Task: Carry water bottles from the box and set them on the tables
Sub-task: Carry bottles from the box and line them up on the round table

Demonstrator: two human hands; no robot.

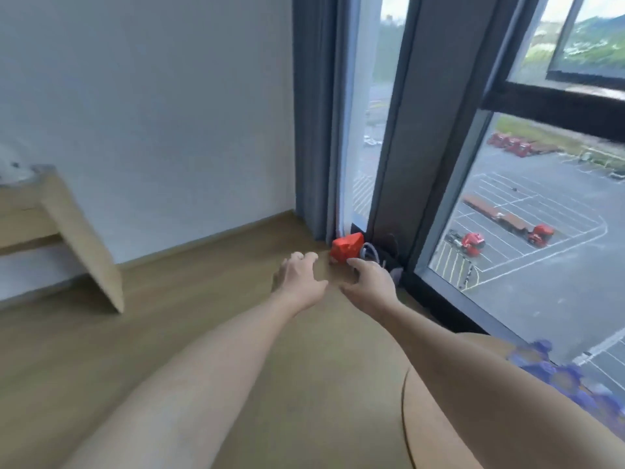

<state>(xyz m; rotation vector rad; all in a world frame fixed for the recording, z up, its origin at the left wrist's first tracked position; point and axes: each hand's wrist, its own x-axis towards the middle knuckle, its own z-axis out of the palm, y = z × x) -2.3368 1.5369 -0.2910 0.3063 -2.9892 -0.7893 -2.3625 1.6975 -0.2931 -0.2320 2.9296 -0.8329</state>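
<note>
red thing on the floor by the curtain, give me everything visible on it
The red pack is a small, boxy item with a glossy, crinkled wrap that looks like plastic film or foil; any print on it is too blurred to read. It sits tilted on the wood floor in the corner, at the foot of the grey curtain and beside the window frame. A pale looped cable lies against its right side. Both hands reach toward it, the left hand and the right hand, fingers spread; neither touches it.

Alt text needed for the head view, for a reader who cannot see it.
Both bare arms reach forward over a wooden floor, left hand and right hand open and empty, toward a red package in the corner by a grey curtain and a tall window. No bottle is visible.
</note>
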